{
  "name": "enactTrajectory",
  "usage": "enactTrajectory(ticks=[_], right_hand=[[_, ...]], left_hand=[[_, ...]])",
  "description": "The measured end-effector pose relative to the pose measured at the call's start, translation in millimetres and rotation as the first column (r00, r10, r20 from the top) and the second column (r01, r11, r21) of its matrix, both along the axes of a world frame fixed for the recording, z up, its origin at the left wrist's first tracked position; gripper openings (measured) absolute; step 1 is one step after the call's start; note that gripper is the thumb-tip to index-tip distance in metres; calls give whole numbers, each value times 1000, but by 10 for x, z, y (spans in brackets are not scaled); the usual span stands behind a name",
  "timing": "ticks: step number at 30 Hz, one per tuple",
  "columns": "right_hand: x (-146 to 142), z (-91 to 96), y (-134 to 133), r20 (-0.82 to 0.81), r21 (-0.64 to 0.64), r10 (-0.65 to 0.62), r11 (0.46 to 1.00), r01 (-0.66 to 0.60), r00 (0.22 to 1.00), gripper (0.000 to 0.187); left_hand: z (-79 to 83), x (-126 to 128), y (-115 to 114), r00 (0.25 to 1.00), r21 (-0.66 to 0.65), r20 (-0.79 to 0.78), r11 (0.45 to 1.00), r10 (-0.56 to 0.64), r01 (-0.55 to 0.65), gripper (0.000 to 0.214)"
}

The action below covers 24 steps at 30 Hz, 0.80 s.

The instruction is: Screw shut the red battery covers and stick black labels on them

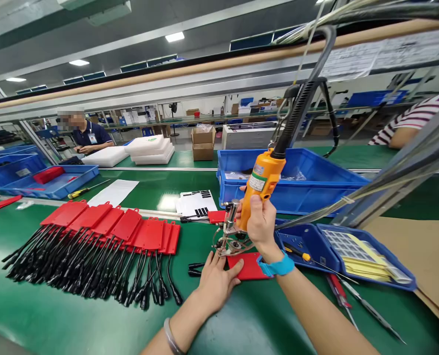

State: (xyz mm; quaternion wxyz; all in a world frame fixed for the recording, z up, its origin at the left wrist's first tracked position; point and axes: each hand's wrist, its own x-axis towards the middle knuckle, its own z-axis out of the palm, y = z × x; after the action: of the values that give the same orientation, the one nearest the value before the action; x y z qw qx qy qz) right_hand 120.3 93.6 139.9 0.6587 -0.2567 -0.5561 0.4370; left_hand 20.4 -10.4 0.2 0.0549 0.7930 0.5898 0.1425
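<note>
My right hand point(260, 223) is wrapped round an orange electric screwdriver point(262, 183) that hangs from a black cable. Its metal tip and feeder point down at a red flat plate point(249, 267) on the green table. My left hand point(216, 279) lies on that red plate's left part, fingers stretched out and pressing it down. A blue band sits on my right wrist, a metal bangle on my left.
A row of red plates with black cables point(104, 241) lies to the left. A large blue bin point(296, 180) stands behind the tool, a small blue tray point(352, 249) with labels and screwdrivers at right. Two other people sit at the far side.
</note>
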Motion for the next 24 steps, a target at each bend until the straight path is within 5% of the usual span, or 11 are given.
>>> enactTrajectory(ticks=[10,13,19,24], right_hand=[[-174,-105,-56,60,-1,56,998,-56,997,50],[-71,42,-126,36,17,33,999,-34,999,53],[340,655,-247,-50,106,-99,989,104,994,54],[443,567,-284,-54,93,-118,988,122,992,47]], left_hand=[[27,6,1,1000,1,10,1000,6,-6,47],[45,-5,-37,1000,21,-22,1000,-19,20,52],[143,25,-4,997,-27,76,1000,7,-5,51],[112,77,177,965,-93,233,990,124,-105,57]])
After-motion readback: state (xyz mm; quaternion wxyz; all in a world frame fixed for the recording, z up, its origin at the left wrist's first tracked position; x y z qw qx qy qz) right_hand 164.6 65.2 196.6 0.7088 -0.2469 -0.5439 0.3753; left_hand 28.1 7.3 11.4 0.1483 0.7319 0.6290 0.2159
